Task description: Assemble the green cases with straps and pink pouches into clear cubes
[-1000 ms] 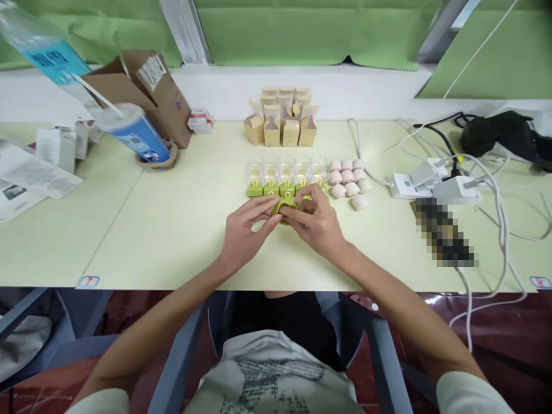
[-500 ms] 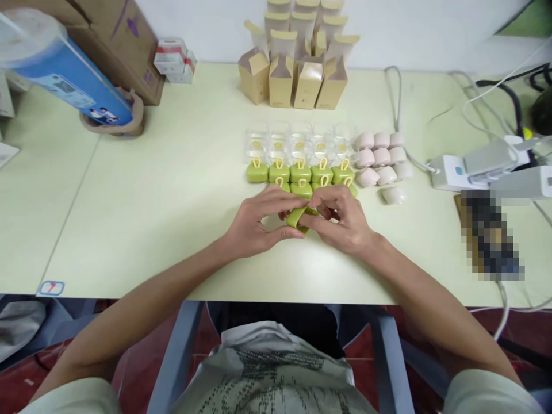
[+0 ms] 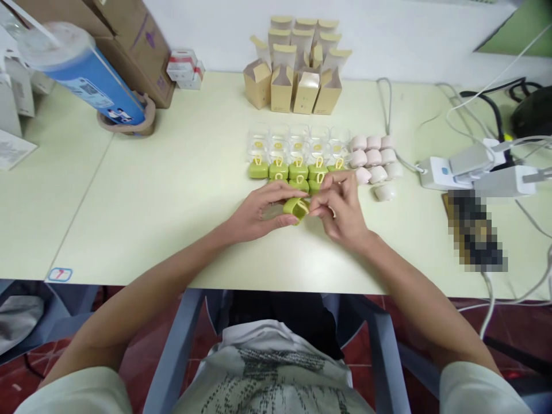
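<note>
A small green case [image 3: 296, 207] with a yellow loop sits between both hands just above the pale table [image 3: 181, 190]. My left hand [image 3: 257, 213] grips its left side with thumb and fingers. My right hand [image 3: 341, 210] pinches its right end. Directly behind stand rows of green cases [image 3: 287, 171] with yellow loops, clear plastic lids [image 3: 297, 140] behind them, and pink cases [image 3: 374, 160] to their right.
Open tan cartons [image 3: 297, 75] stand at the back centre. A blue bottle [image 3: 81, 72] leans on a holder beside a brown cardboard box [image 3: 129, 34] at the left. A white power strip [image 3: 470, 169], cables and a blurred object [image 3: 474, 230] lie at the right.
The view dipped and shifted toward the table. Both hands stayed on the green case, turning it slightly and lifting it a little nearer the green rows.
</note>
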A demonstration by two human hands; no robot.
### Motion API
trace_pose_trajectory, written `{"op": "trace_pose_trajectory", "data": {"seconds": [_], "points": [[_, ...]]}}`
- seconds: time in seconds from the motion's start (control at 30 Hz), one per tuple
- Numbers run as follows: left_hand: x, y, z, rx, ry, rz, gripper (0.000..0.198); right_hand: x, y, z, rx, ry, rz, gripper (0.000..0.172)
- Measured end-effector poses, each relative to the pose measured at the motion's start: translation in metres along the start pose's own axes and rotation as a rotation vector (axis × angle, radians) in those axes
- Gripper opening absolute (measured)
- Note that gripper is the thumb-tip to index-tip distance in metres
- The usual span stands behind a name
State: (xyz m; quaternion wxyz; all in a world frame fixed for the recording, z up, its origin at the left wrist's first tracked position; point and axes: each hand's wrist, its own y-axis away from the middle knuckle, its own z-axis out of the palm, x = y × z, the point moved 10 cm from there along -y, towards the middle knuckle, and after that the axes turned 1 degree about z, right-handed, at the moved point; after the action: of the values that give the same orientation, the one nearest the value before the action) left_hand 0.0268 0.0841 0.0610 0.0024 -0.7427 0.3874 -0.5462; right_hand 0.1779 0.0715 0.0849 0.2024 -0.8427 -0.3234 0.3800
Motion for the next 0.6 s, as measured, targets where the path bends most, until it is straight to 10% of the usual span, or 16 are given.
{"op": "trace_pose_trajectory", "data": {"seconds": [0.23,0.43,0.6], "points": [[0.058,0.027,-0.059,0.187,-0.458,0.152,0.059,0.003,0.036,-0.101,0.239,0.167,0.000,0.009],[0.024,0.054,-0.071,0.157,-0.758,0.055,0.045,0.022,0.082,-0.079,-0.103,0.567,-0.126,0.011],[-0.004,0.051,-0.049,0.093,-0.767,0.033,0.052,0.008,0.061,-0.067,-0.147,0.727,-0.194,0.008]]}}
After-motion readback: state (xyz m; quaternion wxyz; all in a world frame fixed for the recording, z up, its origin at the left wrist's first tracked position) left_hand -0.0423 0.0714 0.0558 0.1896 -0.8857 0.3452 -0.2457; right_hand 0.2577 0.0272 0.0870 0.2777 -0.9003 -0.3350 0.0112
